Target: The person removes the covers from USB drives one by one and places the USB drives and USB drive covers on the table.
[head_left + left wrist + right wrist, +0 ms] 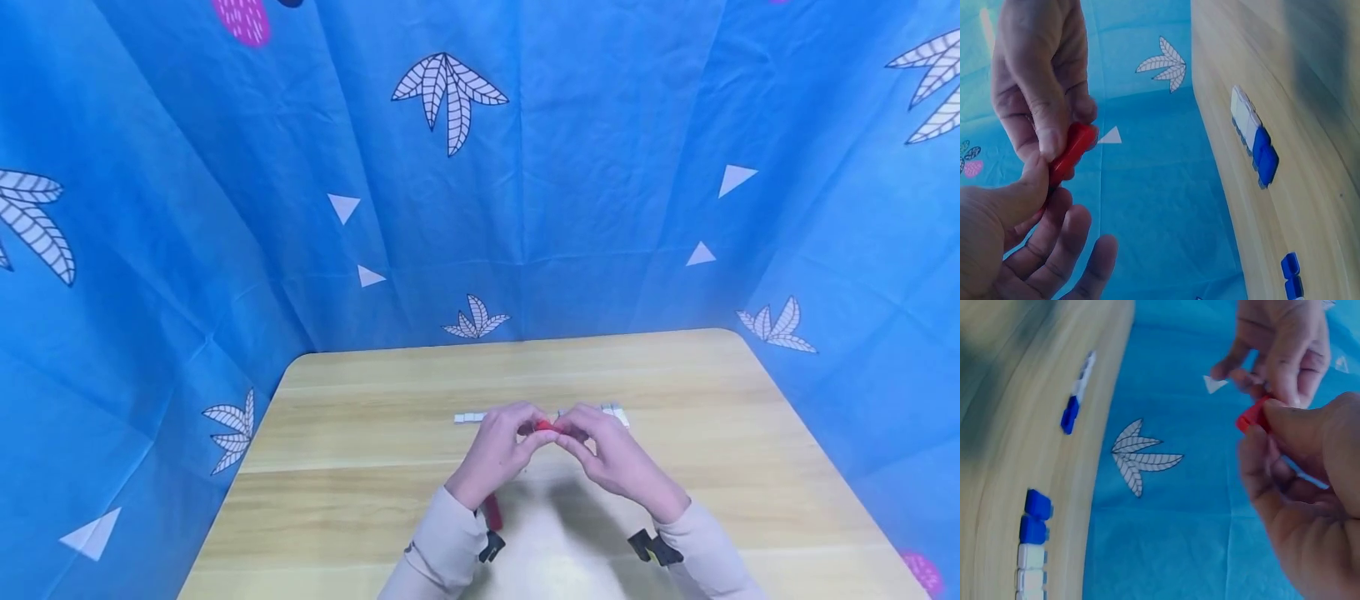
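Both hands meet above the table around a small glossy red plastic piece (1074, 149). My left hand (498, 446) pinches one end between thumb and index finger, its other fingers spread loosely in the left wrist view. My right hand (611, 454) pinches the other end with thumb and fingertips. Fingers cover much of the piece (1252, 415), so its full shape is hidden. Beyond the hands, a strip of linked white and blue plastic pieces (1266, 156) lies on the table, with a second similar strip (1034, 528) apart from it.
The light wood table (360, 483) has rounded far corners. A blue patterned cloth (600, 167) hangs behind it and along both sides. A dark red strip (492, 512) shows beside the left sleeve, partly hidden. Black wrist mounts (654, 547) sit near the cuffs.
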Demonstrator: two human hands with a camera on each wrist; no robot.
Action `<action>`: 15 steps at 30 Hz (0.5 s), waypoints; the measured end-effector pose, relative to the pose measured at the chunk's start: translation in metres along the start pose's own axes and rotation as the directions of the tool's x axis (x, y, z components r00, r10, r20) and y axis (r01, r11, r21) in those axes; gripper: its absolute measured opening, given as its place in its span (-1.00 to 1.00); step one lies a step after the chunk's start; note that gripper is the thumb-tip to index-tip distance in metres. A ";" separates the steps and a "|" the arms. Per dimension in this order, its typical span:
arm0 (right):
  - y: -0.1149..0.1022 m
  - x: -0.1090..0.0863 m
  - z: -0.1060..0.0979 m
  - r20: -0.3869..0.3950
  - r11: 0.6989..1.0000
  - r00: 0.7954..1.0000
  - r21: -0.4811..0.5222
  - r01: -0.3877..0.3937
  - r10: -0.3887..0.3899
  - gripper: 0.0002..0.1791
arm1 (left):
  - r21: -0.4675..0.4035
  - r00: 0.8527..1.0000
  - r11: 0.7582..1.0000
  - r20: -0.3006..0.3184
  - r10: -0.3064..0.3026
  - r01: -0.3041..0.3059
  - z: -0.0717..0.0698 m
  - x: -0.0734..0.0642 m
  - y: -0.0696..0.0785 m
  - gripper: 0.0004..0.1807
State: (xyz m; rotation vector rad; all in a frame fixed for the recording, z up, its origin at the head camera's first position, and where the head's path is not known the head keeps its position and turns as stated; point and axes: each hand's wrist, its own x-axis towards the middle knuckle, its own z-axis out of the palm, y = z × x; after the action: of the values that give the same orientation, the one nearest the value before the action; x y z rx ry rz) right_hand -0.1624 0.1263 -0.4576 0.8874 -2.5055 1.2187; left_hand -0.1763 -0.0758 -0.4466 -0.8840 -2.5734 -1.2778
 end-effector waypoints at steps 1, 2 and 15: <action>0.001 0.000 0.001 -0.015 0.998 0.998 -0.044 0.055 -0.056 -0.85 | 0.003 1.000 1.000 -0.007 0.005 -0.004 -0.001 -0.001 0.000 -0.89; 0.002 0.001 0.002 -0.028 0.991 0.994 -0.076 0.106 -0.108 -0.83 | 0.008 1.000 1.000 -0.015 0.009 -0.009 -0.002 -0.002 0.000 -0.89; 0.020 0.009 0.002 0.018 0.901 0.926 -0.226 0.371 -0.376 -0.84 | 0.069 0.980 0.989 -0.143 0.139 -0.130 -0.001 -0.016 -0.002 -0.82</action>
State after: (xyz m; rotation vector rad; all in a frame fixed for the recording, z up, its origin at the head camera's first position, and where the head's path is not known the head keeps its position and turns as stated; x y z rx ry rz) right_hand -0.1816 0.1305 -0.4671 1.2093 -2.2503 0.7987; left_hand -0.1643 -0.0844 -0.4529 -0.8999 -2.3815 -1.1764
